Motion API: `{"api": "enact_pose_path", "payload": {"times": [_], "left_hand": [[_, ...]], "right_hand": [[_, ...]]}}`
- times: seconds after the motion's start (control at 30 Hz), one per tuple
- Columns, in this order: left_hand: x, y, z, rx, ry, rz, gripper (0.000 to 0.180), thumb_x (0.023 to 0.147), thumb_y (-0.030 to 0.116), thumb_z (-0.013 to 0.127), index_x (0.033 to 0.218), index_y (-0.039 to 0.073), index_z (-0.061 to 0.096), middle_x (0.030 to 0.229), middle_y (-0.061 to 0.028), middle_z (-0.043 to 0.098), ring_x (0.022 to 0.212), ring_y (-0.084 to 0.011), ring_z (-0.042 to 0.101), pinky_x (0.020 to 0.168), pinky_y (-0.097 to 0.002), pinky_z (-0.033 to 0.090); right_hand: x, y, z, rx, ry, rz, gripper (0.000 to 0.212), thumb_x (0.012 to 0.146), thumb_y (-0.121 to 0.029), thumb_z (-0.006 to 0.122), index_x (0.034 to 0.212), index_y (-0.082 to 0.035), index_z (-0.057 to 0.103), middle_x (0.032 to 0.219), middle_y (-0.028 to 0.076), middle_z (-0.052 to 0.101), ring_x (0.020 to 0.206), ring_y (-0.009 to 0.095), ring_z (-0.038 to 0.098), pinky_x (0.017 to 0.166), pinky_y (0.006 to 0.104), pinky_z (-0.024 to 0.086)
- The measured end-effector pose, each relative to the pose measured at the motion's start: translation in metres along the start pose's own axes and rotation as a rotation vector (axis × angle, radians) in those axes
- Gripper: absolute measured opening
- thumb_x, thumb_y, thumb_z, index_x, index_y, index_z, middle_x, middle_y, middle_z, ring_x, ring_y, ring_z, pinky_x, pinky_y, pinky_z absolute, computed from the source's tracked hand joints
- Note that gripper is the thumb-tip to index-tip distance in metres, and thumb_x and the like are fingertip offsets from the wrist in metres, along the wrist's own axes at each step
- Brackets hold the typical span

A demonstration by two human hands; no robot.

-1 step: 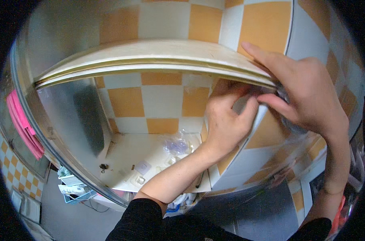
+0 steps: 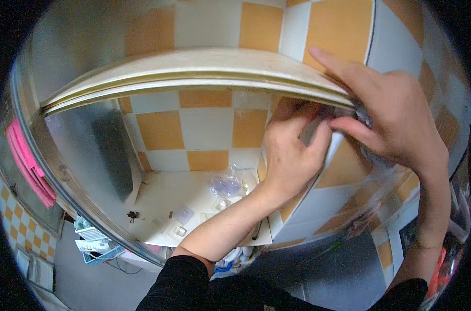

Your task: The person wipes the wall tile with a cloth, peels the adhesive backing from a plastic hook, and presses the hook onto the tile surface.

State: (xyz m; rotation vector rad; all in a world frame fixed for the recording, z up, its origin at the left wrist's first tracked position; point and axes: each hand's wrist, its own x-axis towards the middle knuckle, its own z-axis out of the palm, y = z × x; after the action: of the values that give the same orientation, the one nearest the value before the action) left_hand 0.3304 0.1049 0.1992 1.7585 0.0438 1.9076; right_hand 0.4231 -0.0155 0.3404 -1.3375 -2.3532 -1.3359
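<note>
A pale, layered shelf board (image 2: pixel 204 62) spans the tiled recess at head height. Below its right end, my left hand (image 2: pixel 293 150) is bent at the recess's tiled corner, thumb pointing up; its fingertips are hidden under the board. Across from it, my right hand (image 2: pixel 401 116) wraps the board's right end, with the index finger along the upper side and the thumb below, close to the left thumb. Clear plastic film (image 2: pixel 372 150) is bunched within the right grip and hangs down along the outer wall. What lies between the left fingers cannot be seen.
A lower white shelf (image 2: pixel 157 192) holds a black binder clip (image 2: pixel 133 215), a crumpled clear bag (image 2: pixel 225 186) and small clear plastic pieces (image 2: pixel 180 230). A curved metal-edged frame (image 2: pixel 59 186) runs down the left. Pink cloth (image 2: pixel 31 166) hangs beyond it, above a blue basket (image 2: pixel 102 255).
</note>
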Motion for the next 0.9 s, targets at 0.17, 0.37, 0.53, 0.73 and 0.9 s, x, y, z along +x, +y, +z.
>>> {"api": "enact_pose_path", "payload": {"times": [0.17, 0.37, 0.53, 0.73, 0.9], "left_hand": [[-0.016, 0.003, 0.008, 0.176, 0.002, 0.098, 0.029, 0.093, 0.010, 0.062, 0.119, -0.004, 0.064, 0.114, -0.0209, 0.067, 0.105, -0.0346, 0.064, 0.094, -0.0406, 0.048], [-0.024, -0.003, 0.012, 0.037, 0.013, 0.120, 0.034, 0.094, 0.012, 0.056, 0.124, -0.005, 0.056, 0.114, -0.0243, 0.061, 0.105, -0.0400, 0.058, 0.092, -0.0454, 0.045], [-0.024, -0.018, 0.010, 0.023, -0.015, 0.283, 0.038, 0.094, 0.009, 0.053, 0.129, -0.004, 0.058, 0.111, -0.0227, 0.061, 0.101, -0.0407, 0.057, 0.091, -0.0458, 0.044], [-0.025, -0.016, 0.002, 0.062, -0.090, 0.146, 0.039, 0.092, 0.006, 0.053, 0.129, 0.002, 0.062, 0.116, -0.0207, 0.064, 0.107, -0.0401, 0.058, 0.094, -0.0453, 0.044], [-0.018, -0.020, 0.000, 0.067, -0.102, 0.189, 0.031, 0.095, 0.009, 0.054, 0.123, -0.002, 0.063, 0.111, -0.0218, 0.066, 0.101, -0.0360, 0.062, 0.092, -0.0416, 0.047]], "right_hand": [[-0.017, 0.000, 0.008, 0.002, 0.099, 0.024, 0.083, 0.076, -0.032, 0.082, 0.148, -0.013, 0.046, 0.118, 0.014, 0.070, 0.094, 0.035, 0.070, 0.077, 0.0379, 0.055], [-0.036, -0.002, 0.024, -0.104, 0.516, 0.002, 0.080, 0.072, -0.020, 0.089, 0.140, -0.006, 0.050, 0.132, 0.014, 0.064, 0.109, 0.031, 0.067, 0.086, 0.0347, 0.055], [-0.076, -0.032, 0.049, -0.355, 0.562, 0.225, 0.054, 0.073, -0.018, 0.080, 0.126, -0.020, 0.067, 0.116, 0.003, 0.069, 0.077, 0.021, 0.067, 0.065, 0.0324, 0.054], [-0.065, -0.072, 0.054, -0.322, 0.258, 0.227, 0.048, 0.072, -0.019, 0.076, 0.119, -0.020, 0.071, 0.113, -0.005, 0.069, 0.069, 0.016, 0.061, 0.059, 0.0294, 0.052], [-0.054, -0.059, 0.069, -0.341, 0.310, 0.248, 0.041, 0.069, -0.022, 0.077, 0.109, -0.017, 0.069, 0.116, -0.004, 0.066, 0.073, 0.017, 0.060, 0.060, 0.0304, 0.051]]}}
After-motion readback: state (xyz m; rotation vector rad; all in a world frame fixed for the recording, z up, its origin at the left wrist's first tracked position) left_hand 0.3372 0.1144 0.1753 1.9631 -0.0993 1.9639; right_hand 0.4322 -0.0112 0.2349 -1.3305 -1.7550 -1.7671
